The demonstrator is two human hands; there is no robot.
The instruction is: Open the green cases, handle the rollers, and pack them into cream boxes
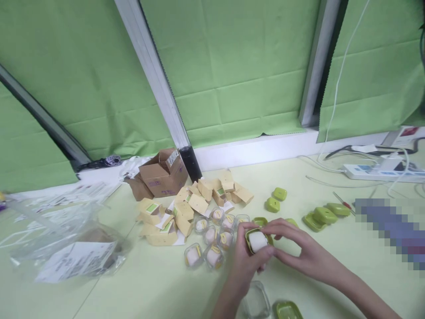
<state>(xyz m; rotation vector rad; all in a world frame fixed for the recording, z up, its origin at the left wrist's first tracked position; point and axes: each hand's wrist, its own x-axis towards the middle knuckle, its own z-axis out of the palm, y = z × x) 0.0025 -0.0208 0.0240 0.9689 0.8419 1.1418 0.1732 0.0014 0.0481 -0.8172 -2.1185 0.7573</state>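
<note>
A small square green case with a white block inside is held up over the table. My left hand is wrapped around it from the left, thumb across the near side. From the right, my right hand grips its edge between fingers and thumb. Beneath my hands lie a clear square container and a green tray-like piece. Left of my hands sit several clear containers with whitish contents and yellow strips.
Opened yellow cartons are heaped behind the clear containers, near a brown cardboard box and a black cylinder. Several green cases lie on the right. A power strip with cables is at back right, a plastic bag at left.
</note>
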